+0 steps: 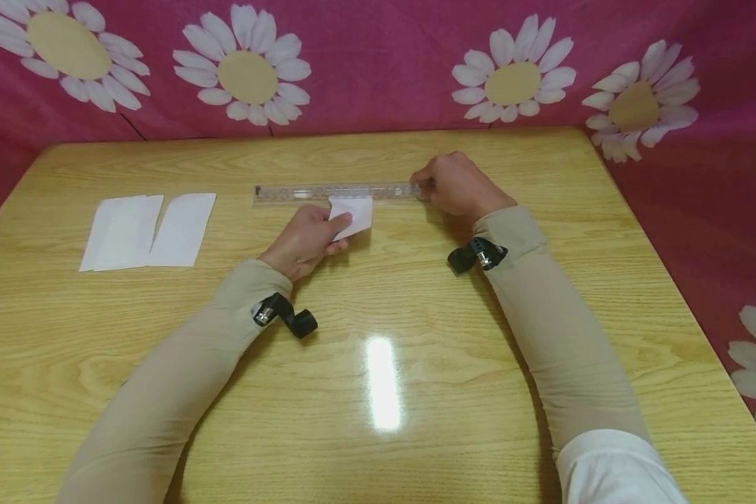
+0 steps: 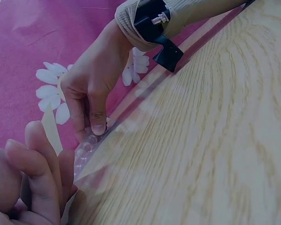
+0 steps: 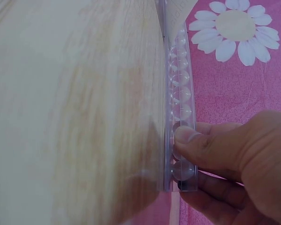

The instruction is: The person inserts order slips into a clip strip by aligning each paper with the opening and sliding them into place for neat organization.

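A long clear plastic strip (image 1: 309,192) with a row of round bumps lies crosswise over the far part of the table. My right hand (image 1: 460,183) pinches its right end, and the right wrist view shows the thumb (image 3: 186,134) on the bumps. A small white paper piece (image 1: 358,215) is held by my left hand (image 1: 305,238), thumb on top. The paper's far edge meets the middle of the strip; whether it is tucked in or only touching, I cannot tell. In the left wrist view, the left-hand fingers (image 2: 42,173) partly hide the paper.
Two white paper stacks or sheets, a wider one (image 1: 122,231) and a narrower one (image 1: 184,229), lie side by side at the left. The wooden table (image 1: 453,392) ends at a pink flowered cloth (image 1: 378,63). Black wrist mounts (image 1: 283,315) stick out from the sleeves.
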{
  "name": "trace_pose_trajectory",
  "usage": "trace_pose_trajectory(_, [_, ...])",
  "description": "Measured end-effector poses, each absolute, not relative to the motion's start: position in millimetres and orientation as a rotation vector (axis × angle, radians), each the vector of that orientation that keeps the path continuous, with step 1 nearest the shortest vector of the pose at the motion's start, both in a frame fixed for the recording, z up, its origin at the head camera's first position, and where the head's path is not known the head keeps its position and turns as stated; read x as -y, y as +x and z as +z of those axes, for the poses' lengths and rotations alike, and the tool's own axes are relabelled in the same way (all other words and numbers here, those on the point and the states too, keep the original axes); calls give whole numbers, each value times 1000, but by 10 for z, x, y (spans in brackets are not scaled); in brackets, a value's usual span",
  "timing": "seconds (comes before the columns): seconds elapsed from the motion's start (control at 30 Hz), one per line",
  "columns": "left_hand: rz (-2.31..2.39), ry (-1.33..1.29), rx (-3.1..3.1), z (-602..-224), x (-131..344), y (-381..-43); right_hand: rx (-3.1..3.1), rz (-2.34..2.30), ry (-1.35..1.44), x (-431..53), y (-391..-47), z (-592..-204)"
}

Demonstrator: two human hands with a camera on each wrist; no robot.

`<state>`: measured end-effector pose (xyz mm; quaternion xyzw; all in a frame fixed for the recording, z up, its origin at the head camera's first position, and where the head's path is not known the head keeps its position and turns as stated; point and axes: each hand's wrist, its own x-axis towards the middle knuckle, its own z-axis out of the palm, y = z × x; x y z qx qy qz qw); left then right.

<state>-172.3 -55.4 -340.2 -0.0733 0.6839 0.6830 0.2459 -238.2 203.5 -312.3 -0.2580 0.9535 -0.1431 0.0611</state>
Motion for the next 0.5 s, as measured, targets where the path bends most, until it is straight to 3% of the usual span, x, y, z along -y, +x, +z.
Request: trace_pose_trajectory(0.5, [1832, -186, -1858, -3379, 491, -1729, -2878, -452, -779, -2039, -2393, -3117])
